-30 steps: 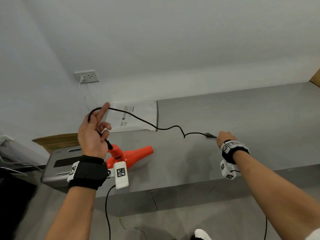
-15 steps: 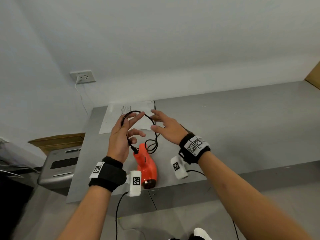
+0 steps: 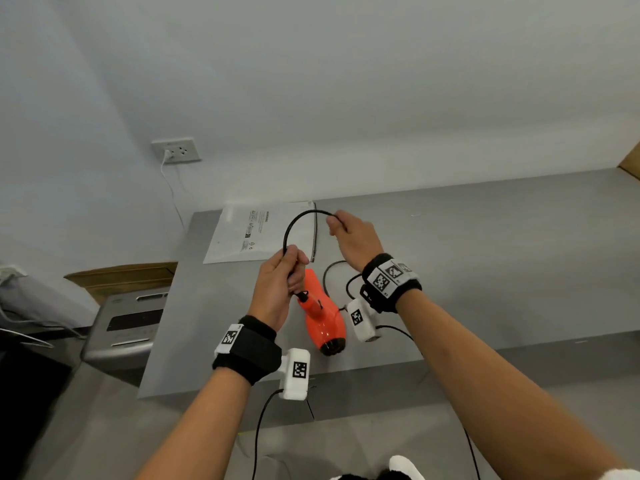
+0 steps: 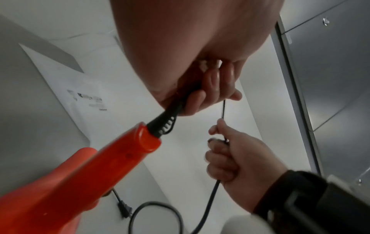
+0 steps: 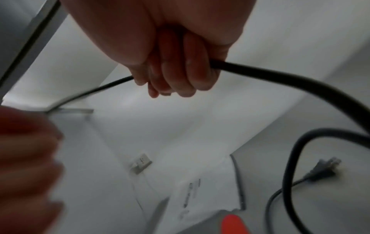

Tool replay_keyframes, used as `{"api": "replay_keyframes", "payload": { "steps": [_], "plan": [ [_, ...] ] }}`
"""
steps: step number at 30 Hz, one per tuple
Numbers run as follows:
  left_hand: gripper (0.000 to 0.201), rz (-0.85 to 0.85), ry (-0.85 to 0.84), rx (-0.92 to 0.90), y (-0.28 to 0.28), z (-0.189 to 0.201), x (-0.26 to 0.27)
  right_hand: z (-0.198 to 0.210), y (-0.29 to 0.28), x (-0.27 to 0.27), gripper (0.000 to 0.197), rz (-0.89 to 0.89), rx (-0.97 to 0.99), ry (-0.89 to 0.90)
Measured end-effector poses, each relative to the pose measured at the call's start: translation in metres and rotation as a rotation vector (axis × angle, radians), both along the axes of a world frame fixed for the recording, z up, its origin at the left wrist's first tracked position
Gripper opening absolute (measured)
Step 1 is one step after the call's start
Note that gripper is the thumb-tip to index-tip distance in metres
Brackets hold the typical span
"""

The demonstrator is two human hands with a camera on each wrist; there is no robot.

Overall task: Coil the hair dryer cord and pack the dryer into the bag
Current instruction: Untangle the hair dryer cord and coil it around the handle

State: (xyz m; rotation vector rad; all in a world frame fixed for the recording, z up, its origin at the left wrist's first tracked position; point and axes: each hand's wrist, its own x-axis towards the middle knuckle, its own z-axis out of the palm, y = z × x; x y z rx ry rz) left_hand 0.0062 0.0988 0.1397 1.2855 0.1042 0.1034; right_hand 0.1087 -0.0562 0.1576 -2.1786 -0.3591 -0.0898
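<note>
An orange hair dryer (image 3: 323, 318) lies on the grey table (image 3: 485, 258), its handle (image 4: 128, 152) pointing up toward my left hand (image 3: 289, 271). That hand grips the black cord (image 3: 298, 220) just above the strain relief (image 4: 168, 121). The cord arches up and right to my right hand (image 3: 346, 233), whose fingers are curled round it (image 5: 180, 76). More cord loops on the table (image 3: 332, 275) under my right wrist, and the plug (image 5: 322, 170) lies loose there. A flat white bag (image 3: 256, 233) with printed text lies at the table's back left.
A wall socket (image 3: 176, 151) with a white cable plugged in sits on the wall behind. A grey appliance (image 3: 128, 323) and a cardboard box (image 3: 121, 277) stand left of the table. Another cardboard corner (image 3: 630, 161) shows at far right.
My right hand came in from the far right with the cord, then took hold of it above the dryer. The dryer has turned from sideways to lengthwise, and a cord arch now spans both hands.
</note>
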Motion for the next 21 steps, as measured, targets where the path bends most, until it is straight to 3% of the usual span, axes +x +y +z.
{"api": "replay_keyframes", "payload": {
  "steps": [4,6,11,14,17,19,21],
  "plan": [
    [0.038,-0.013,-0.049,-0.048,-0.007,0.007,0.009,-0.027,0.001,-0.016,0.035,0.192,-0.522,0.121],
    [0.038,0.023,-0.065,-0.031,-0.012,0.009,0.013,-0.04,0.005,-0.032,0.037,0.295,-0.647,0.11],
    [0.041,0.059,-0.026,-0.046,-0.015,0.005,0.02,-0.033,0.003,-0.06,0.037,0.406,-0.765,0.036],
    [0.042,0.036,0.0,0.084,-0.015,0.003,0.02,-0.006,-0.007,-0.069,0.031,0.463,-0.821,-0.103],
    [0.039,0.011,0.019,0.279,-0.013,0.005,0.023,0.021,-0.014,-0.071,0.019,0.5,-0.741,-0.296],
    [0.035,-0.004,0.005,0.458,-0.011,0.01,0.023,0.04,-0.019,-0.065,0.017,0.469,-0.692,-0.362],
    [0.035,-0.062,-0.004,0.49,-0.014,0.017,0.018,0.056,-0.025,-0.055,0.016,0.381,-0.627,-0.378]
  ]
}}
